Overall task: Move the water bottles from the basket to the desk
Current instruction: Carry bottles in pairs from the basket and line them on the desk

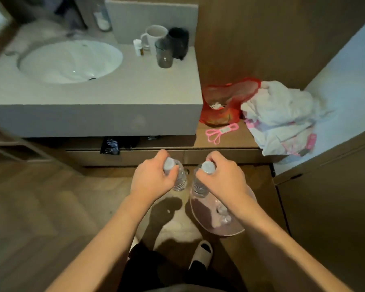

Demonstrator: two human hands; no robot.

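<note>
A person stands over a pink basket point(195, 209) on the floor, each hand closed around the neck of a clear water bottle: the left hand point(151, 179) has its grip just under the cap of the left bottle point(178, 178), the right hand point(223, 178) likewise on the right bottle point(199, 184). Both bottles hang above or just beside the basket rim, none yet set down. At least two more bottles point(223, 214) appear to lie in the basket, so the job looks barely begun. The grey worktop point(135, 89) beside the sink point(70, 62) offers open room along its near edge; a white mug point(153, 37), grey glass point(163, 52) and dark cup point(178, 42) crowd its far corner.
</note>
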